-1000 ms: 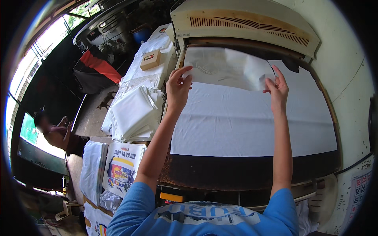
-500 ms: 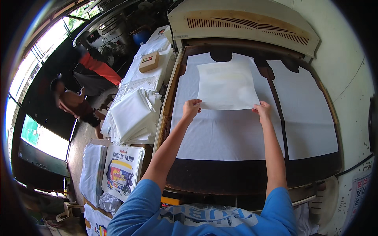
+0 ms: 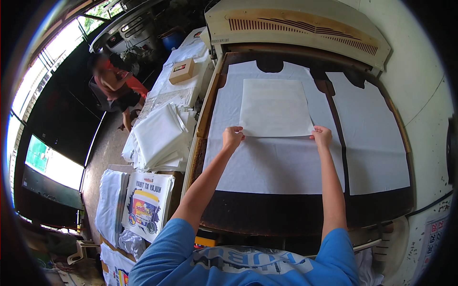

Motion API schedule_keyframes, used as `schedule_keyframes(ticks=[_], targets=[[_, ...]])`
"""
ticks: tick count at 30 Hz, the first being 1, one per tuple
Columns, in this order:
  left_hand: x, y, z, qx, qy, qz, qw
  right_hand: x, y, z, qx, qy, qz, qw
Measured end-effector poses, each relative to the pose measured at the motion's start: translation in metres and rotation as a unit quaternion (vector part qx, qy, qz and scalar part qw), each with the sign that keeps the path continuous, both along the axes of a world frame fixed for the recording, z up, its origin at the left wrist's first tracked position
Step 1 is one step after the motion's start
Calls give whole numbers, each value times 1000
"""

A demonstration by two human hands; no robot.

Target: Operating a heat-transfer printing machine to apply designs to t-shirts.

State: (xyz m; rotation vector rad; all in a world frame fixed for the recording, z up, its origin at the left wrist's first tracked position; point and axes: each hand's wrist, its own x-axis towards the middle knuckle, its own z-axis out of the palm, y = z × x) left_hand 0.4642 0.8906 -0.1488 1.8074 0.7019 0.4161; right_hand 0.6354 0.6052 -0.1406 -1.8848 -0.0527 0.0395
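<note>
A white sheet of paper (image 3: pixel 275 107) lies over the upper part of a white cut fabric panel (image 3: pixel 267 164), below its neck notch. My left hand (image 3: pixel 233 137) pinches the sheet's near left corner. At the near right corner my right hand (image 3: pixel 322 137) pinches it too. The near edge looks slightly raised between my hands. A second white fabric panel (image 3: pixel 369 138) lies to the right, across a dark gap. Both panels rest on a dark flat bed (image 3: pixel 267 209) with a wooden rim.
A beige vented machine housing (image 3: pixel 296 28) spans the bed's far side. Leftward, a table holds folded white fabric (image 3: pixel 160 133) and a small cardboard box (image 3: pixel 182 71). Nearer are printed sheets (image 3: pixel 147 202) and folded cloth (image 3: pixel 110 205). Another person (image 3: pixel 114 86) is at the far left.
The paper sheet has come down flatter onto the fabric, and my hands have moved slightly nearer with it. The other person has moved right and farther back.
</note>
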Motion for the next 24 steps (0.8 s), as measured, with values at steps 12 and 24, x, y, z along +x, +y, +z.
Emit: schedule_keyframes(ticks=[12,24], targets=[[3,9,-7,96,23,8,995,3,5,-1,-75,-46,-2,996],[-28,-24,10,419,138,-31,897,-34,3,12,-416,-214,36,883]])
